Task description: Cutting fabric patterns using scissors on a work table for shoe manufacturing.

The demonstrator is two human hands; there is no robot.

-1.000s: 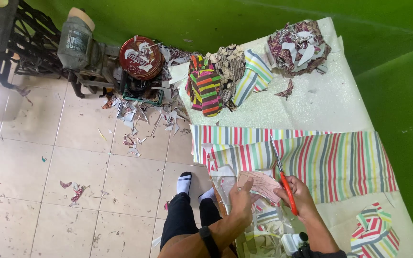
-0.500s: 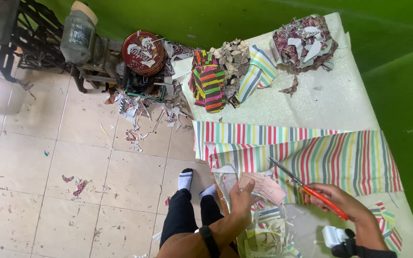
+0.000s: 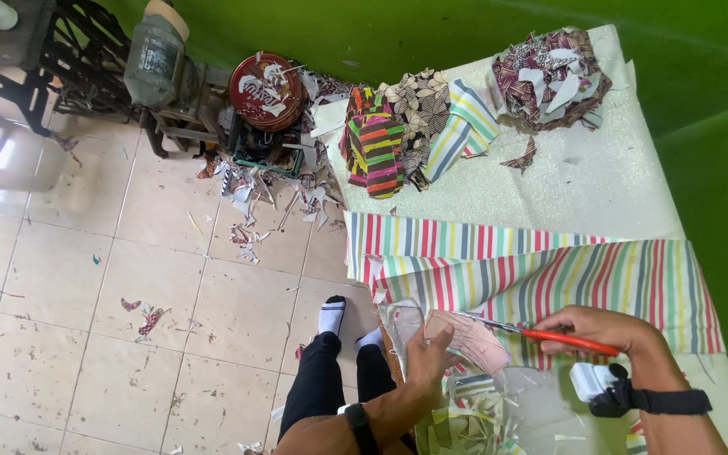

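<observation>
Left hand: the left hand (image 3: 428, 358) is curled around a pinkish cut piece of fabric (image 3: 470, 339), fingers pinching its edge.
Right hand: the right hand (image 3: 607, 330) is closed on the red-handled scissors (image 3: 549, 335), blades pointing at the piece.
Fabric piece: held between both hands at the table's near edge.
Beneath: striped cloth (image 3: 541, 278) spread across the white table (image 3: 566, 198).
Far end: folded fabric piles (image 3: 406, 131).
</observation>
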